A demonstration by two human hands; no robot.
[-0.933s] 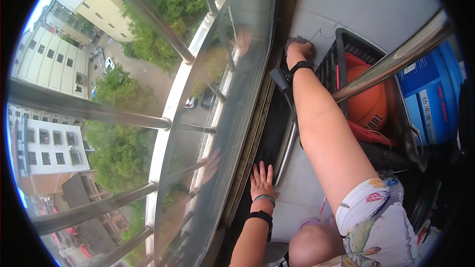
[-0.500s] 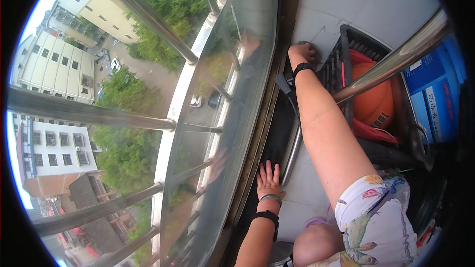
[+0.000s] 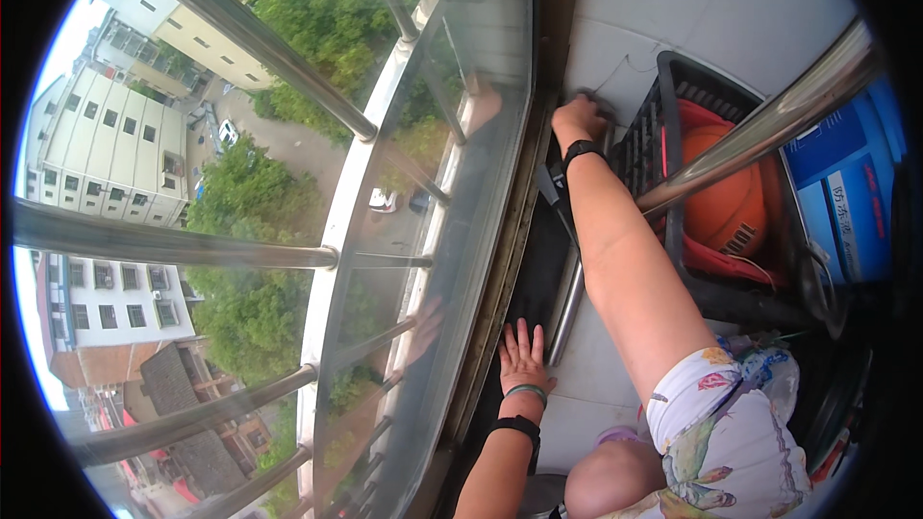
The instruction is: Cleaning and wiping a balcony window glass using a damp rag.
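Note:
My left hand (image 3: 524, 362) lies flat with its fingers spread on the dark sill (image 3: 536, 293), at the foot of the sliding window (image 3: 490, 163). My right hand (image 3: 579, 121) reaches farther along the same sill to the corner by the tiled wall. Its fingers are curled in, and a small dark grey bit shows past them; what they hold cannot be made out. A black bar-like piece (image 3: 550, 185) lies by my right wrist, and a metal tube (image 3: 569, 308) runs along the sill's edge beside my left hand.
Right of my right arm stands a black plastic crate (image 3: 673, 86) holding an orange basketball (image 3: 721, 202) and red cloth. A steel pole (image 3: 760, 125) slants over it, beside a blue container (image 3: 841, 202). Steel window bars (image 3: 212, 245) cross outside, above trees and buildings.
My right hand has shifted slightly left toward the window frame, its fingers still curled. My left hand stays spread on the sill. The whole view has tilted a little.

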